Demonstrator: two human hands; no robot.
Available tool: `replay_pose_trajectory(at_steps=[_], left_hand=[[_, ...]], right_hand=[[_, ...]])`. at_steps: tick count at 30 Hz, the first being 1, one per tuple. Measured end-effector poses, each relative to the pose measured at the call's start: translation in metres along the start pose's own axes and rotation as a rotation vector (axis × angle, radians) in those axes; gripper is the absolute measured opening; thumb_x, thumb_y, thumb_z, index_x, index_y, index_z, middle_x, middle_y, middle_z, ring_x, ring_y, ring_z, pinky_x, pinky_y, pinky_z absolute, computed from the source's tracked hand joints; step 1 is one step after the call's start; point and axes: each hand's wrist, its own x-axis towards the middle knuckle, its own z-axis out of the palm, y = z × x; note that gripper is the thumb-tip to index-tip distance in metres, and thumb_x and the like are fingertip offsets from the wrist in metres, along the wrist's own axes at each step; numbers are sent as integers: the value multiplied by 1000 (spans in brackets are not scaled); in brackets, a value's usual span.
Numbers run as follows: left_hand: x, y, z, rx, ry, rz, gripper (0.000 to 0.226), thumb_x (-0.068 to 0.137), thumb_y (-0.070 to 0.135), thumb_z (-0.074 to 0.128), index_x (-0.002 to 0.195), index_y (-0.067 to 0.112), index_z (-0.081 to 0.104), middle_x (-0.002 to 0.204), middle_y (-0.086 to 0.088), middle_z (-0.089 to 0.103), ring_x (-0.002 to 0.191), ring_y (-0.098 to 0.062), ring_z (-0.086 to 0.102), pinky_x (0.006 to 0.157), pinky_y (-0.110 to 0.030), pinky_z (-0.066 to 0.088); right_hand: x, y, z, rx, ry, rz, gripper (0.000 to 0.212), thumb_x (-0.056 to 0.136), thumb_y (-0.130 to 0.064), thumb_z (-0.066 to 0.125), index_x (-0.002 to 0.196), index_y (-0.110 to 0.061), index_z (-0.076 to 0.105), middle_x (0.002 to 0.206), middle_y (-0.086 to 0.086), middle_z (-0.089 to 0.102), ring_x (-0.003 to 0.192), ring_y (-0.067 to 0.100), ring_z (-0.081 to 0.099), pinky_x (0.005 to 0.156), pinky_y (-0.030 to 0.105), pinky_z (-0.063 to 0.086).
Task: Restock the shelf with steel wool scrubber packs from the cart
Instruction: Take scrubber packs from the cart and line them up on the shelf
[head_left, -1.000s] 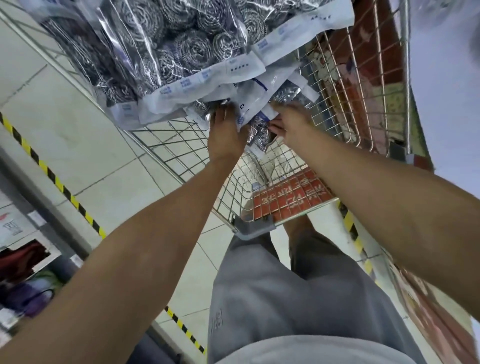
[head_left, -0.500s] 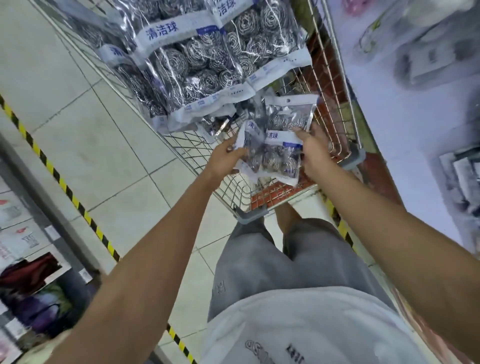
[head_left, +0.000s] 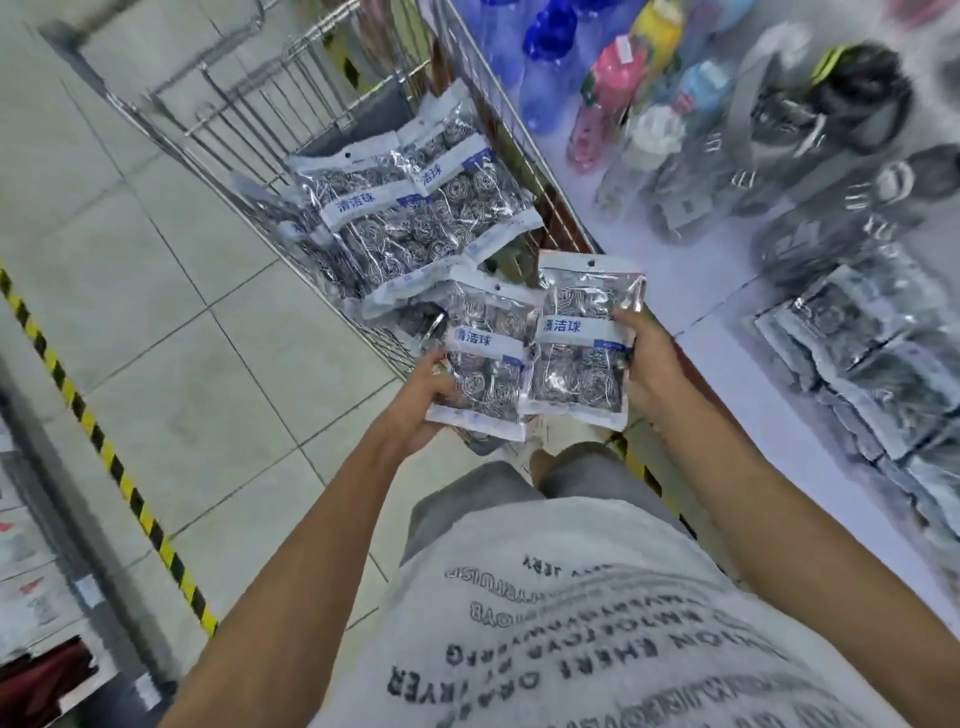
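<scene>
The left hand (head_left: 423, 397) gripped one steel wool scrubber pack (head_left: 485, 364) by its lower left edge, thumb over the front and fingers curled behind it. The right hand (head_left: 647, 364) held a second pack (head_left: 582, 338) by its right edge, fingers (head_left: 623, 318) wrapped onto the front at about the label's height. The two packs were upright, side by side and overlapping slightly at their inner edges, the right one a little higher; each showed a white-and-blue label band across the middle and a hang hole at the top. They were held near the centre of the view, above the near end of the wire cart (head_left: 291, 104), which stretched away toward 11 o'clock. More scrubber packs (head_left: 415, 218) lay piled in the cart at about 12 o'clock from the hands, larger bags overlapping one another and tilted. At 3 o'clock the white shelf (head_left: 701, 270) carried a row of blurred scrubber packs (head_left: 878, 364) lying flat, and toward 1 o'clock stood blue, pink and yellow bottles (head_left: 550, 62) and dark packaged goods, too blurred to name. A yellow-and-black striped line (head_left: 78, 410) crossed the tiled floor (head_left: 171, 322) at 9 o'clock. Grey shorts and a printed white shirt (head_left: 597, 623) filled the 6 o'clock edge.
</scene>
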Motion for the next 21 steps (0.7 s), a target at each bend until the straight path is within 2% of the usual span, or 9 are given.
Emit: replay_pose_trajectory(at_steps=[2, 4, 6, 8, 9, 11, 13, 17, 21], left_hand=[[-11, -6, 3, 19, -61, 17, 81, 81, -17, 39, 154, 18, 38, 107, -17, 49, 95, -35, 46, 87, -52, 42], [-20, -9, 7, 15, -127, 34, 84, 75, -11, 44, 154, 18, 40, 123, -13, 43, 110, -35, 43, 100, -55, 37], [-29, -14, 14, 40, -170, 49, 75, 78, -6, 53, 149, 19, 48, 131, -18, 53, 119, -42, 54, 109, -58, 43], [-37, -21, 23, 122, -169, 81, 66, 86, 8, 71, 147, 21, 50, 149, -12, 50, 132, -35, 54, 107, -62, 49], [-40, -25, 28, 165, -156, 78, 74, 84, 20, 79, 151, 22, 47, 154, -7, 47, 136, -31, 51, 105, -61, 50], [-45, -31, 39, 239, -139, 71, 93, 74, 40, 89, 153, 26, 43, 153, 2, 49, 140, -27, 47, 102, -60, 52], [-51, -36, 54, 298, -162, 45, 105, 66, 47, 94, 154, 33, 40, 145, 9, 55, 140, -29, 46, 101, -63, 49], [-62, -47, 90, 374, -209, 0, 106, 45, 58, 100, 141, 46, 54, 156, 7, 49, 142, -32, 46, 109, -70, 37], [-73, -70, 135, 462, -308, 3, 103, 72, 45, 91, 157, 44, 33, 168, -2, 28, 142, -34, 42, 103, -66, 48]], right_hand=[[-26, 5, -10, 26, 12, -31, 38, 98, -33, 65, 126, -7, 66, 111, 18, 62, 95, 30, 51, 85, 45, 43], [-47, 10, -22, 47, 40, -57, 31, 98, -34, 67, 116, -9, 68, 102, 14, 66, 77, 26, 54, 70, 37, 44], [-64, 17, -37, 31, 40, -93, 28, 98, -31, 70, 111, -7, 69, 97, 15, 68, 73, 24, 53, 69, 35, 45], [-80, 27, -55, 76, -5, -95, 32, 94, -25, 75, 116, -2, 69, 99, 17, 72, 78, 25, 62, 76, 34, 51], [-89, 31, -64, 99, -16, -93, 28, 91, -23, 77, 110, -3, 71, 91, 13, 73, 71, 21, 64, 69, 30, 53], [-105, 39, -84, 75, 36, -86, 15, 87, -21, 82, 91, -10, 73, 75, 4, 64, 60, 14, 54, 58, 24, 44], [-117, 49, -105, 88, 89, -98, 15, 85, -18, 84, 83, -11, 71, 72, 2, 58, 62, 14, 44, 62, 28, 36], [-147, 69, -151, 152, 128, -134, 32, 87, -20, 82, 110, -3, 69, 71, -3, 65, 63, 11, 50, 66, 25, 37], [-178, 93, -206, 276, 182, -165, 39, 86, -23, 82, 116, -6, 66, 98, 8, 70, 86, 22, 53, 79, 35, 40]])
